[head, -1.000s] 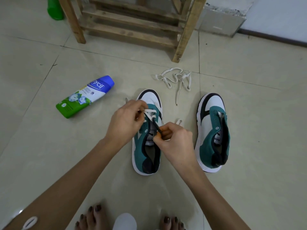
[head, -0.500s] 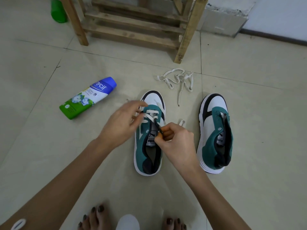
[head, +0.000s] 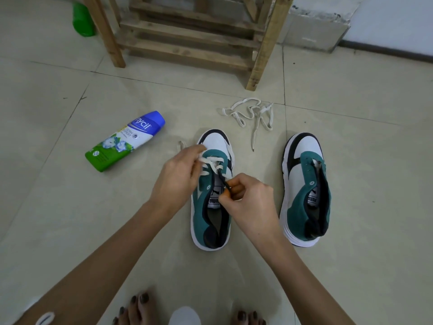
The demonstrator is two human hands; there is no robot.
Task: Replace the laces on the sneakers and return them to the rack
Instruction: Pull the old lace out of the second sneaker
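The right hand (head: 248, 202) pinches the dark lace end (head: 222, 180); the left hand (head: 178, 177), at nine o'clock of the sneaker (head: 199, 212), has an unclear grip. A slip could unthread it.

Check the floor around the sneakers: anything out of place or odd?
A powder bottle lies tipped on its side left of the sneaker being laced, and a loose white lace sits tangled in front of the rack. The right sneaker has bare eyelets. No spill or damage shows.

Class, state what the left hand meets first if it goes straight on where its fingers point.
Probably the white toe cap of the teal-and-white sneaker right ahead of the left hand; height unclear.
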